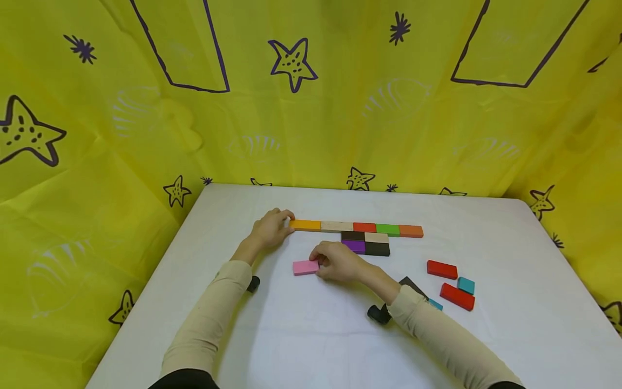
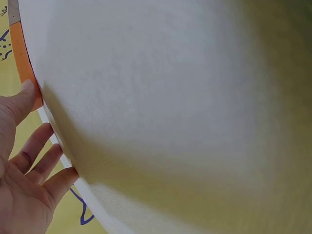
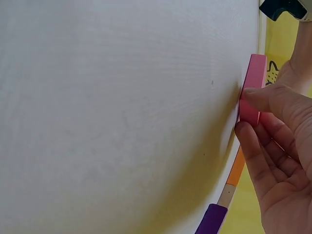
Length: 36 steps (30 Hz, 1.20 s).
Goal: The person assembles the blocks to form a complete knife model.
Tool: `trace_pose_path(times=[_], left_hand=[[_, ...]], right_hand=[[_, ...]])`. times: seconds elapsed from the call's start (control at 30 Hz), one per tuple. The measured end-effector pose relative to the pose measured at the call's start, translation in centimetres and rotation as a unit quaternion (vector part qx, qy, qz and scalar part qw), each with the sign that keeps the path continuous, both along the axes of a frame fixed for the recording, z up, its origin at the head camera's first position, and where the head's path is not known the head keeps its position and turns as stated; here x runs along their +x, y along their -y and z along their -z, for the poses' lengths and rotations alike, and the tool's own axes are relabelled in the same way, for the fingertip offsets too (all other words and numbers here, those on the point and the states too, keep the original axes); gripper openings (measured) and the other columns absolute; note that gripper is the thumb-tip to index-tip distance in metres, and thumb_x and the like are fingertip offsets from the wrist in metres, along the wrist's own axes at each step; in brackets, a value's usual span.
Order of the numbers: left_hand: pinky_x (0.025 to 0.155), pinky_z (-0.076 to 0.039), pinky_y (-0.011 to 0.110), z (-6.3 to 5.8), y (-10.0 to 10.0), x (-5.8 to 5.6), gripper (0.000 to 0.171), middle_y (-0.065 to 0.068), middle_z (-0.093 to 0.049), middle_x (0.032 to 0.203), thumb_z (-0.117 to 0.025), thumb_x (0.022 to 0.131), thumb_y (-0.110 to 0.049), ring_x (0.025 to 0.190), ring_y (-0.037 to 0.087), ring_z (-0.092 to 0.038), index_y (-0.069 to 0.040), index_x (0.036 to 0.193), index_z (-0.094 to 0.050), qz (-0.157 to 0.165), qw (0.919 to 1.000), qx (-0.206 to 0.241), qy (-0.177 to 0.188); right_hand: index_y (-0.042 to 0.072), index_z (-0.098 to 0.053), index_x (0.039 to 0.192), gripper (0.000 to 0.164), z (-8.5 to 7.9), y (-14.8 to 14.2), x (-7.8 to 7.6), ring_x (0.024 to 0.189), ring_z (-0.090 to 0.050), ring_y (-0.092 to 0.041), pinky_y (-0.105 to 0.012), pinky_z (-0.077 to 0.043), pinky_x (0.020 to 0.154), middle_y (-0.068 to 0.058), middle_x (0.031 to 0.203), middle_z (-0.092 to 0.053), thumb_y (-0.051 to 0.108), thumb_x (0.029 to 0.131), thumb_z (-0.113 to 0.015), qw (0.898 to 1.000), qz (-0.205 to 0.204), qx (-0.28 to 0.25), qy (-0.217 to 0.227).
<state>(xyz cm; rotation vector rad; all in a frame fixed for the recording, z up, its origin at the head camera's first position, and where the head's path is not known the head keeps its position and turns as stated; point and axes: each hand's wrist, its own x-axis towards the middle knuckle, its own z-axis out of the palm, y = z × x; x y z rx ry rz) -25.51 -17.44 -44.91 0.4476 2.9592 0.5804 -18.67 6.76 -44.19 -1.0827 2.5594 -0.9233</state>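
My left hand point(image 1: 271, 229) is at the left end of a row of flat blocks, its thumb and index finger at the end of the yellow-orange block point(image 1: 307, 226). In the left wrist view the thumb lies against that orange block point(image 2: 22, 53); the index finger is hidden, and the other fingertips touch the table. Nearer to me, my right hand point(image 1: 339, 261) pinches the right end of a pink block point(image 1: 304, 268) close to the tabletop. The right wrist view shows the thumb on the face of the pink block point(image 3: 254, 70).
The row continues with beige point(image 1: 337, 227), red point(image 1: 364, 227), green point(image 1: 387, 230) and orange-brown point(image 1: 411, 232) blocks. Below it sit dark, beige and purple point(image 1: 353, 247) blocks. Red point(image 1: 457, 296) and blue point(image 1: 466, 285) blocks lie at right; my right forearm partly covers others.
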Motion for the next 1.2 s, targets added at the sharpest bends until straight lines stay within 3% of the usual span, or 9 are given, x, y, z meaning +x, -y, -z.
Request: trace_pose_path(times=[0.53, 0.8, 1.2], left_hand=[[0.082, -0.05, 0.049, 0.1, 0.0, -0.1, 0.028, 0.009, -0.057, 0.109, -0.065, 0.102, -0.031, 0.099, 0.025, -0.053, -0.022, 0.128, -0.06, 0.009, 1.0, 0.003, 0.0], [0.086, -0.051, 0.052, 0.0, 0.0, 0.0, 0.029, 0.011, -0.058, 0.114, -0.065, 0.102, -0.031, 0.103, 0.027, -0.056, -0.021, 0.129, -0.06, 0.005, 1.0, 0.001, 0.005], [0.082, -0.05, 0.05, -0.1, 0.0, 0.0, 0.028, 0.009, -0.058, 0.11, -0.066, 0.101, -0.03, 0.098, 0.026, -0.055, -0.021, 0.128, -0.06, 0.004, 1.0, -0.002, 0.003]], right_hand=[[0.004, -0.072, 0.108, 0.026, -0.3, -1.8, 1.5, 0.089, -0.063, -0.013, -0.027, -0.054, 0.082, -0.002, 0.101, -0.07, 0.003, 0.083, -0.078, 0.999, 0.032, -0.035, -0.006], [0.004, -0.071, 0.108, 0.027, -0.5, -3.6, 2.3, 0.091, -0.065, -0.016, -0.03, -0.056, 0.083, -0.002, 0.102, -0.07, 0.002, 0.082, -0.079, 0.997, 0.053, -0.051, -0.001], [0.006, -0.07, 0.109, 0.027, -0.1, -6.6, 3.3, 0.089, -0.062, -0.014, -0.028, -0.056, 0.081, 0.002, 0.1, -0.068, 0.005, 0.083, -0.08, 0.994, 0.09, -0.057, -0.003]])
